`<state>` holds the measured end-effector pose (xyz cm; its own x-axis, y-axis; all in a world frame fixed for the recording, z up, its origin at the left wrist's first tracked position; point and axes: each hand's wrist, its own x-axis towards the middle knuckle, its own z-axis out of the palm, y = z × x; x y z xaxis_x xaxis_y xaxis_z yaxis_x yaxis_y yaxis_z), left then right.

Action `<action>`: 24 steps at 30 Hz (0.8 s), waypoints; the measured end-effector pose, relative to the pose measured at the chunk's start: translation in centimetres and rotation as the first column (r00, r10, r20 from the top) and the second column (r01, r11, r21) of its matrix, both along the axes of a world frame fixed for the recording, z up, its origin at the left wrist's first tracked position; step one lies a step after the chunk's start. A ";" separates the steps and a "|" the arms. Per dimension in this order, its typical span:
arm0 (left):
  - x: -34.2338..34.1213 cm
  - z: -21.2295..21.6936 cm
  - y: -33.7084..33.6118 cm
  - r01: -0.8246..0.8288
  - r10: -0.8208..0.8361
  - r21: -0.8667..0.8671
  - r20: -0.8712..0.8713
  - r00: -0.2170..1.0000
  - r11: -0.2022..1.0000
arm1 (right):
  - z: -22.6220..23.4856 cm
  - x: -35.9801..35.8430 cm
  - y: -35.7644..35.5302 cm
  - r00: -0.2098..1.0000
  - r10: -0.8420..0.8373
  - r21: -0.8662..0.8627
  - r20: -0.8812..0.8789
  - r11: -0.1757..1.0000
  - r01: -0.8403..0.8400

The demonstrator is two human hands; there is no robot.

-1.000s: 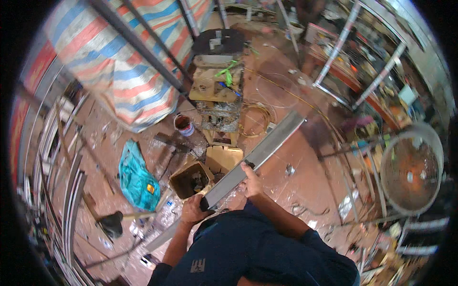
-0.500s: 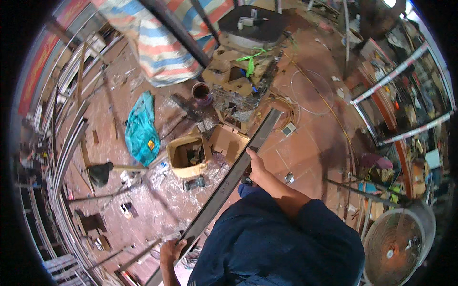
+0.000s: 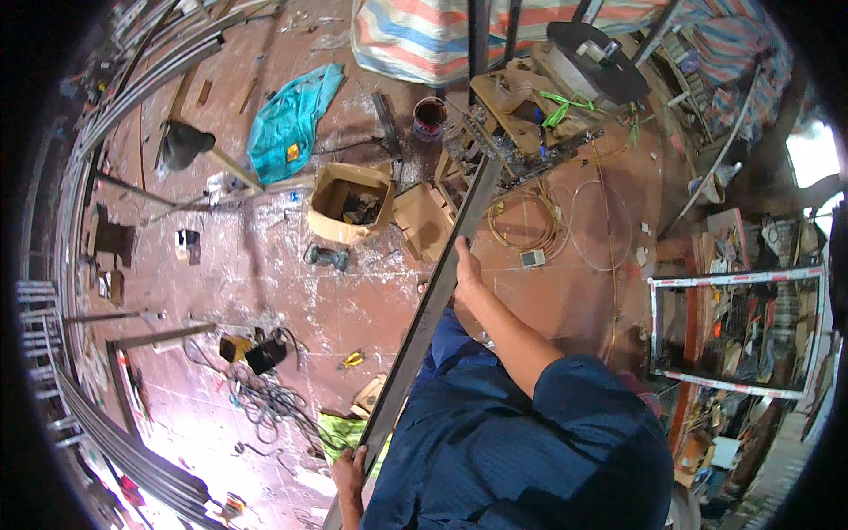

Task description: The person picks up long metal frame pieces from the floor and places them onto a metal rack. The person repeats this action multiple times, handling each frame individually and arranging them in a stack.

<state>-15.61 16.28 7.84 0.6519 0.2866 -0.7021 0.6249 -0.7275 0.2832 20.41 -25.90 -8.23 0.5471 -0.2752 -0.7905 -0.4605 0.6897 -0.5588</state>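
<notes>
Both hands grip long metal bar (image 3: pixel 433 305): right hand (image 3: pixel 463 265), left hand (image 3: pixel 349 473) apparently.

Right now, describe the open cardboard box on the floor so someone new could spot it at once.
Start at the long metal bar held by both hands, running diagonally up the red tiled floor. Just left of its upper half sits the open cardboard box, flaps up, dark clutter inside, below the teal cloth. Unlike the flattened cardboard piece beside it, it stands as a whole box.
</notes>
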 end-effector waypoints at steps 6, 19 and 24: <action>-0.7 -3.3 -6.9 0.013 -0.013 0.034 -0.023 1.000 0.999 | 2.5 1.9 -2.9 0.998 0.045 -0.180 0.033 0.983 -0.038; 2.2 -4.6 -8.5 0.034 -0.031 0.056 -0.056 0.998 0.998 | 1.2 3.6 -5.1 0.999 0.039 -0.079 0.008 0.996 -0.038; 3.5 -6.1 -9.7 0.018 -0.016 0.016 -0.098 0.995 1.000 | 0.9 5.8 -6.7 0.999 0.038 -0.079 -0.022 0.996 -0.040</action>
